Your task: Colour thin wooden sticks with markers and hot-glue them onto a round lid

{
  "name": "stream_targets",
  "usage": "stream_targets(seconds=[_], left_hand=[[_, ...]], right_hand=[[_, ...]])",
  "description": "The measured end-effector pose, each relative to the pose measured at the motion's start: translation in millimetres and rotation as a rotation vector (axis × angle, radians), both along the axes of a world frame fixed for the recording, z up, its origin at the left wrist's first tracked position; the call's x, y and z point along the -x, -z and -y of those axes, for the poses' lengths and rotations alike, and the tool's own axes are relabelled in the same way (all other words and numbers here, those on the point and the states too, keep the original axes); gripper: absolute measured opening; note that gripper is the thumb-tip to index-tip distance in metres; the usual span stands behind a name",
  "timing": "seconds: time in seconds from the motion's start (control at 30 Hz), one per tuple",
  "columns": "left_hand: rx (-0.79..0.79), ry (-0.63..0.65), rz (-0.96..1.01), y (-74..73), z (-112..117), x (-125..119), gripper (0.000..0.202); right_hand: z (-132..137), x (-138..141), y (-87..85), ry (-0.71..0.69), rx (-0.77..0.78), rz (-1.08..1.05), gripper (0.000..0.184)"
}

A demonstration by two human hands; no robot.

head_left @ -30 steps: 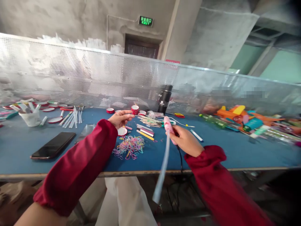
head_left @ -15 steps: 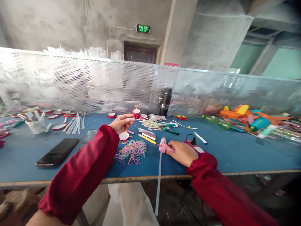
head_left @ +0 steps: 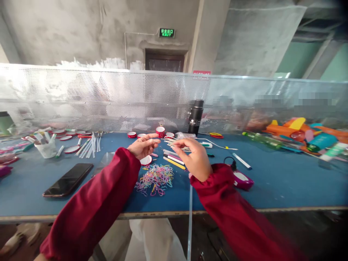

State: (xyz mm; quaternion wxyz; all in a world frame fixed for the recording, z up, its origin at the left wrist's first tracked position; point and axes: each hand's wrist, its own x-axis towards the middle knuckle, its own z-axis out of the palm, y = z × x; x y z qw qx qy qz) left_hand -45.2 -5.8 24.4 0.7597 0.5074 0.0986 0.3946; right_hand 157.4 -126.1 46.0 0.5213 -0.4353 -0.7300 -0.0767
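Observation:
Over the middle of the table, my left hand [head_left: 144, 145] is closed in a pinch, thumb against forefinger. Facing it, my right hand [head_left: 194, 158] has its thumb and fingers drawn together. A thin pale line shows between the two hands, too fine to name, and what either pinch holds is unclear. Below them lies a pile of colourful small rubber bands [head_left: 156, 179]. My right sleeve hides most of the pink glue gun, while its long clear glue stick [head_left: 190, 221] hangs past the table edge. Several marker pens [head_left: 174, 159] lie between the hands and the pile.
A phone [head_left: 67, 180] lies left, near a white cup of pens [head_left: 46, 149] and loose white sticks [head_left: 88, 148]. Red round tins [head_left: 160, 131] and a black thermos [head_left: 196, 117] stand behind. Rightward are a purple device [head_left: 243, 180], a marker [head_left: 241, 161] and orange toys [head_left: 285, 130].
My right hand has let go of the pink glue gun and moved up and left, close to my left hand. My left hand stays pinched in nearly the same place.

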Motion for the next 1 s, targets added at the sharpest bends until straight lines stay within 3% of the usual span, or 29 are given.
stream_targets(seconds=[0.13,0.27,0.37,0.47,0.6,0.73,1.0], left_hand=[[-0.013,-0.011,0.012,-2.8,-4,4,0.028],[0.000,-0.131,0.080,-10.1,-9,14,0.030],[0.012,-0.222,0.133,-13.8,-10,18,0.031],[0.027,-0.252,0.144,-13.6,-12,19,0.032],[0.029,-0.225,0.166,-11.2,-15,18,0.028],[0.042,-0.210,0.194,-10.6,-17,18,0.027],[0.046,-0.169,0.230,-11.4,-15,17,0.027]], right_hand=[[-16,7,-2.0,-0.036,0.004,-0.028,0.013],[-27,11,3.3,-0.027,0.197,0.056,0.015],[-39,26,13.8,0.046,0.363,0.234,0.020],[-54,52,29.5,0.199,0.453,0.372,0.040],[-75,90,50.4,0.318,0.457,0.401,0.062],[-91,112,62.0,0.389,0.485,0.375,0.063],[-93,106,61.7,0.416,0.481,0.471,0.052]])
